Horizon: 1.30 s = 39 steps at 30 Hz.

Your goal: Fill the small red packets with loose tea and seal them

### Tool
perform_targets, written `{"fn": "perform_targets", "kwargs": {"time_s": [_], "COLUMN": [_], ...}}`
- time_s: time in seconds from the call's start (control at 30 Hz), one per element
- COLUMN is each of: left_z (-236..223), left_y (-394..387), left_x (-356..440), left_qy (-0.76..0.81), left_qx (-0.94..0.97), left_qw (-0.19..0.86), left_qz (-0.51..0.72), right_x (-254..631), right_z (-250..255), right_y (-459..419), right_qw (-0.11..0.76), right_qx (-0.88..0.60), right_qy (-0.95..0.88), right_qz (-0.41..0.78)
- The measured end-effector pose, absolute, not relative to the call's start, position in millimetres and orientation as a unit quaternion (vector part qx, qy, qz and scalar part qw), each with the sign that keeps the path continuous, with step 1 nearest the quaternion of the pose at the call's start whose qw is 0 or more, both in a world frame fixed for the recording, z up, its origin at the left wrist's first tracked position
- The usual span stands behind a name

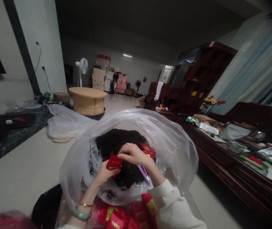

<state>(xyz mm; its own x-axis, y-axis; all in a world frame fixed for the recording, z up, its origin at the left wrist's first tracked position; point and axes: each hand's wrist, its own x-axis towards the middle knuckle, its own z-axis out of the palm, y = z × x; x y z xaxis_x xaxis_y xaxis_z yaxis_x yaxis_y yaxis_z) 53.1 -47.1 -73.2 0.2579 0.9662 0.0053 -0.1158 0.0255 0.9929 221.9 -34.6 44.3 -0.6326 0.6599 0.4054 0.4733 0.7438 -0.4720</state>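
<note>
A red packet [114, 163] is held in the left hand [106, 174] above dark strands [126, 135], long axis roughly near to far, its far-right corner met by the right hand [133, 153], pinch unclear.

walls: pale, with a bright reflection at the back
floor: light, smooth
round table [88, 93]: light wood
cabinet [204, 68]: dark red wood
curtain [252, 66]: pale blue, at right
light: dim, ceiling dark
</note>
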Motion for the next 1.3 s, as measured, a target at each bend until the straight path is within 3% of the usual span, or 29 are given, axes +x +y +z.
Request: {"fn": "perform_targets", "kwargs": {"time_s": [0.2,0.3,0.57,0.7,0.8,0.93,1.03,1.17,1.3], "left_z": [-82,-86,-83,-85,-88,-86,-84,-83,-82], "left_y": [-46,-46,-47,-46,-46,-46,-46,-47,-49], "left_x": [53,52,54,55,54,55,57,60,59], "left_qy": [0.426,0.427,0.432,0.426,0.439,0.451,0.464,0.518,0.542], "left_qx": [0.546,0.553,0.564,0.558,0.550,0.554,0.572,0.592,0.605], "left_qw": [0.538,0.518,0.503,0.511,0.504,0.485,0.438,0.349,0.302], "left_qz": [0.481,0.493,0.492,0.495,0.501,0.505,0.515,0.510,0.499], "right_x": [226,228,230,233,236,233,223,209,205], "right_z": [40,41,44,40,38,38,34,25,20], "right_y": [-23,-26,-43,-34,-25,-24,-31,-39,-41], "right_qw": [0.429,0.408,0.233,0.253,0.318,0.400,0.388,0.347,0.362], "right_qx": [-0.439,-0.452,-0.363,-0.372,-0.404,-0.463,-0.451,-0.435,-0.446], "right_qy": [-0.772,-0.780,-0.876,-0.858,-0.815,-0.776,-0.796,-0.822,-0.809], "right_qz": [0.167,0.146,0.216,0.248,0.268,0.155,0.105,0.119,0.126]}}
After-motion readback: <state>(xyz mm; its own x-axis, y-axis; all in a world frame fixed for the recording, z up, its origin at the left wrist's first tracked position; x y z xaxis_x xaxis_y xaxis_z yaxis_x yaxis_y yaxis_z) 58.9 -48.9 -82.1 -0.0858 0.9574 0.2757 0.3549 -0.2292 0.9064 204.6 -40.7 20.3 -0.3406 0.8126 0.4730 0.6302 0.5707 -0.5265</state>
